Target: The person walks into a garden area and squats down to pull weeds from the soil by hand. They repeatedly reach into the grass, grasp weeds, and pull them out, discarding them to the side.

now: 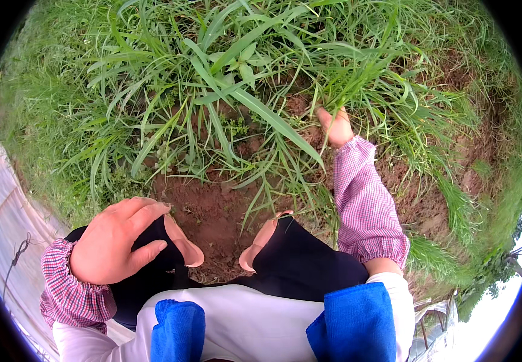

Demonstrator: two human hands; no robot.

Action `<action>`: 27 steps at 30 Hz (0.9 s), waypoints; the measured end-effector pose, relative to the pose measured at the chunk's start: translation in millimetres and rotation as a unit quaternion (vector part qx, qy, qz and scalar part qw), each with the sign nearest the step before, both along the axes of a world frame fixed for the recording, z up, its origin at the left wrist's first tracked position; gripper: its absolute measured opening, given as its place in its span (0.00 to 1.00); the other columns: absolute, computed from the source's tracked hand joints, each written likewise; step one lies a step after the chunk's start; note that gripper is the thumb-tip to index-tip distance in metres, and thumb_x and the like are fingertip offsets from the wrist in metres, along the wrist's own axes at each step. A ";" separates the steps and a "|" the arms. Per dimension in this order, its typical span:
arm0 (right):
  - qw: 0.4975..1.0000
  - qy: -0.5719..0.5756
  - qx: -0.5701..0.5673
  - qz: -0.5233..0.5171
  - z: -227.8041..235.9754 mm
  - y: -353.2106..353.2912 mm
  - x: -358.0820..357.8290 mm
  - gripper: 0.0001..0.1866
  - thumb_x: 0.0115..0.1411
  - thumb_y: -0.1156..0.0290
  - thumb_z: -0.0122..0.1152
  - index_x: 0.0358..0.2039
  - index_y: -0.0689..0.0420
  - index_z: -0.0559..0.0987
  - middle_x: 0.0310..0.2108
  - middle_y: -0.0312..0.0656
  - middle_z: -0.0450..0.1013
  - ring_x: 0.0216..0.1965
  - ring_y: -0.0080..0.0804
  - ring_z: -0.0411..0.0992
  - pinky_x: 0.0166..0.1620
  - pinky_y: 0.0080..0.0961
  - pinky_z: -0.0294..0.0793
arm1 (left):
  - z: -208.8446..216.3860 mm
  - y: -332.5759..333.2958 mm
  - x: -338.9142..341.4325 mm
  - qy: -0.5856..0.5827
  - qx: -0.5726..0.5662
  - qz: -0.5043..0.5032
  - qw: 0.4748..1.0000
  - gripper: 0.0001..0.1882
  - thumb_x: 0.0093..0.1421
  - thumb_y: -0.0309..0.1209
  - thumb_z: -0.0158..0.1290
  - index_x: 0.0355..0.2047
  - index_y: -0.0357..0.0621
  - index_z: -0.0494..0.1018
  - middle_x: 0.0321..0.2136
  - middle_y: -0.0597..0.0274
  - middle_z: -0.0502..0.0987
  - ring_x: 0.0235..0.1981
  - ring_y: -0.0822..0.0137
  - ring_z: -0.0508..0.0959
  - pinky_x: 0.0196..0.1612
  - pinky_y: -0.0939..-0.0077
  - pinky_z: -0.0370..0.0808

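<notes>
My left hand (116, 241) rests on my left knee with its fingers stretched out and the thumb apart, holding nothing. My right arm reaches forward, and my right hand (337, 128) is closed low down around a tuft of grass (357, 84). Its thumb shows on the left side, while the other fingers are mostly hidden among the blades. Long green leaves fan out above and to the right of that hand. Just left of it, broad grass blades (273, 120) arch over reddish-brown soil (297, 105).
Bare soil (210, 208) lies between my knees and the grass. A small broad-leaved plant (246, 63) grows amid the grass ahead. Pale plastic sheeting (16, 223) runs along the left edge. Pulled-looking grass (454, 199) lies on soil at the right. Blue cloths (357, 320) hang over my front.
</notes>
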State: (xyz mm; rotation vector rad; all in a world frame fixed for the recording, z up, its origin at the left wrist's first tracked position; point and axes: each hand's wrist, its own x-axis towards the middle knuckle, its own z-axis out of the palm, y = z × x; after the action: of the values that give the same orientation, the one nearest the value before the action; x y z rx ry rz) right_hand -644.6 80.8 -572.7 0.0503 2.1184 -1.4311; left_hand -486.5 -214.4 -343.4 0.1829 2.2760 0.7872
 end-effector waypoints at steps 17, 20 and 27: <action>0.893 0.121 0.328 0.282 -31.9 82.2 28.8 0.23 0.45 0.77 0.48 0.45 0.59 0.62 0.34 0.56 0.66 0.36 0.45 0.67 0.37 0.31 0.67 | 6.7 6.6 0.7 0.032 0.023 -0.016 0.999 0.21 0.42 0.30 0.50 0.38 0.37 0.62 0.34 0.50 0.67 0.34 0.53 0.69 0.38 0.68 0.67; 0.935 0.114 0.212 0.259 -42.4 46.1 27.3 0.21 0.46 0.76 0.43 0.45 0.58 0.61 0.38 0.54 0.64 0.37 0.47 0.65 0.39 0.31 0.64 | 4.6 3.9 4.7 0.000 -0.017 -0.014 1.000 0.21 0.43 0.31 0.50 0.39 0.38 0.62 0.34 0.50 0.67 0.34 0.53 0.68 0.38 0.67 0.66; 0.869 0.123 0.278 0.391 -42.7 -33.0 36.9 0.20 0.47 0.72 0.46 0.44 0.58 0.62 0.37 0.53 0.64 0.37 0.48 0.65 0.40 0.33 0.64 | 5.0 7.3 4.2 0.027 0.030 -0.016 0.999 0.22 0.42 0.29 0.51 0.39 0.37 0.62 0.34 0.49 0.66 0.34 0.51 0.68 0.37 0.67 0.67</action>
State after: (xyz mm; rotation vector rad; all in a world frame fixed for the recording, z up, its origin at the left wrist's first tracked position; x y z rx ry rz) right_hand -607.7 47.8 -615.4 -0.7217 2.2742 -0.3464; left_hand -482.3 -207.0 -338.4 0.2706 2.2954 0.8430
